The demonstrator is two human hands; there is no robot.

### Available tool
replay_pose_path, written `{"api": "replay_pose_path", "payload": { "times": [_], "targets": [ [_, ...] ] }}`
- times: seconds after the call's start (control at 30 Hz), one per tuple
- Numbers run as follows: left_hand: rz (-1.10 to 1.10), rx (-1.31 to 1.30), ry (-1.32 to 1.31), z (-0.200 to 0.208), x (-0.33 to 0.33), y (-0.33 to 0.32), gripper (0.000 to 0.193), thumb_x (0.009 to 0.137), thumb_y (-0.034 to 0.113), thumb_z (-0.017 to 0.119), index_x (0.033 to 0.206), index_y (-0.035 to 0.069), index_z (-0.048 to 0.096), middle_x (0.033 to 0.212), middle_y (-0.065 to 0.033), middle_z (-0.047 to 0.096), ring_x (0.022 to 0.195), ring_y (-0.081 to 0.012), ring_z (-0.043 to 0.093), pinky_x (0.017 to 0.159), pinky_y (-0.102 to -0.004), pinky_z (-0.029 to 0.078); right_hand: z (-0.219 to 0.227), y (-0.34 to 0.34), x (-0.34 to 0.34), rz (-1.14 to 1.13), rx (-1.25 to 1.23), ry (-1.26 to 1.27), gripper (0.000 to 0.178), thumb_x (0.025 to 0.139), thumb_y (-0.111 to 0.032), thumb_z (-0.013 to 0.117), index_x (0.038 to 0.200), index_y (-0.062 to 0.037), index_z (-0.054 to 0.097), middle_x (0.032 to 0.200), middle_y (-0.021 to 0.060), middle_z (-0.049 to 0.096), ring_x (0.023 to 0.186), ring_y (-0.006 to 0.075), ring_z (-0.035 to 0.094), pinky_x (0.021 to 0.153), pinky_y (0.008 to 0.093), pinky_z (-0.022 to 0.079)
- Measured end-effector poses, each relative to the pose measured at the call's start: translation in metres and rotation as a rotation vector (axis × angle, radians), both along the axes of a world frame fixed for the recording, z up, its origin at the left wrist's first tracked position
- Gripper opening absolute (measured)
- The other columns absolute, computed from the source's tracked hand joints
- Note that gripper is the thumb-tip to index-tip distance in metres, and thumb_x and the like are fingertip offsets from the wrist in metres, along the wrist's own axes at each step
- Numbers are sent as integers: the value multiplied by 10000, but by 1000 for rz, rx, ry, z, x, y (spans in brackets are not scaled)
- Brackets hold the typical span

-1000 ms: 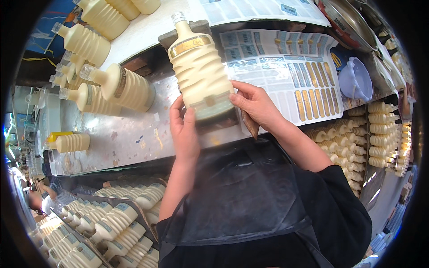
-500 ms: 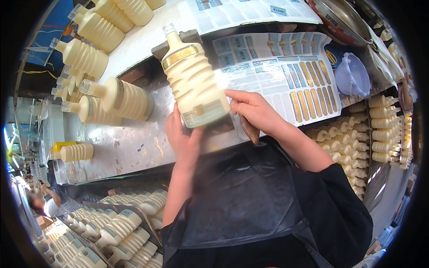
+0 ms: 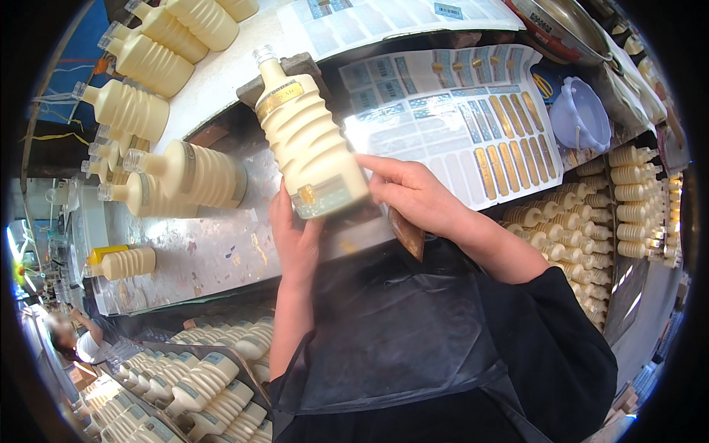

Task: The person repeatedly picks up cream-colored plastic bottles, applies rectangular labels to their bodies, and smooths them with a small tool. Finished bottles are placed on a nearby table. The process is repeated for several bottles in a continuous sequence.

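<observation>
A cream bottle [image 3: 304, 140] with a ridged body lies tilted, its clear neck at a dark notched block [image 3: 278, 77]. A gold label runs round its shoulder, and a blue-green and gold label sits near its base. My left hand [image 3: 292, 232] is closed round the base end from below and the left. At the base's right side, my right hand [image 3: 413, 193] touches the bottle with its index finger. A brown pointed tool, perhaps wooden [image 3: 406, 235], is tucked in the right hand's curled fingers, its tip pointing down toward my apron.
Sheets of blue and gold labels [image 3: 450, 133] lie right of the bottle, beside a lavender bucket [image 3: 581, 114]. More cream bottles [image 3: 203, 173] stand at the left. Racks of bottles [image 3: 203, 380] fill the lower left and right [image 3: 569, 240]. A person [image 3: 83, 341] is at far left.
The bottle has rolled slightly in my hands, so more of the gold on its labels faces up. Both hands stay at its base end, and the right still keeps the brown tool.
</observation>
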State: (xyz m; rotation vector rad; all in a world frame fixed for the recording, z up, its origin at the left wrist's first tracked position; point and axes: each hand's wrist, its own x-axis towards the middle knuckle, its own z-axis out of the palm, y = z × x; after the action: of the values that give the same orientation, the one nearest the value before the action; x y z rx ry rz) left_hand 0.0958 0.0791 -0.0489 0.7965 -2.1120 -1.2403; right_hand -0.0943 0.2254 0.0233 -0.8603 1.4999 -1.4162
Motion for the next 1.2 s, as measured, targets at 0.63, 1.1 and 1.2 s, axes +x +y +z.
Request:
{"api": "replay_pose_path", "payload": {
  "times": [0.63,1.1,1.2],
  "targets": [
    [210,-327,72,23,-15,15,809,658,198,937,1352,26,560,1279,-111,559,1192,-278,536,1059,-402,416,-35,-6,-16,-38,179,-199,531,1113,-382,427,1449,12,542,796,-36,526,628,46,467,561,189,411],
    [76,458,376,4,-13,9,561,997,236,659,1442,0,412,1416,-131,466,1337,-226,422,1157,-389,312,-16,-15,0,-55,162,23,527,1022,-271,657,1466,-14,536,846,-35,607,783,25,506,711,206,438],
    [84,501,383,9,-16,12,566,982,206,671,1437,-7,411,1412,-136,453,1346,-232,403,1160,-394,303,-26,-17,3,-110,109,78,552,990,-250,706,1455,-3,541,804,-44,587,717,18,490,672,201,430]
  ]
}}
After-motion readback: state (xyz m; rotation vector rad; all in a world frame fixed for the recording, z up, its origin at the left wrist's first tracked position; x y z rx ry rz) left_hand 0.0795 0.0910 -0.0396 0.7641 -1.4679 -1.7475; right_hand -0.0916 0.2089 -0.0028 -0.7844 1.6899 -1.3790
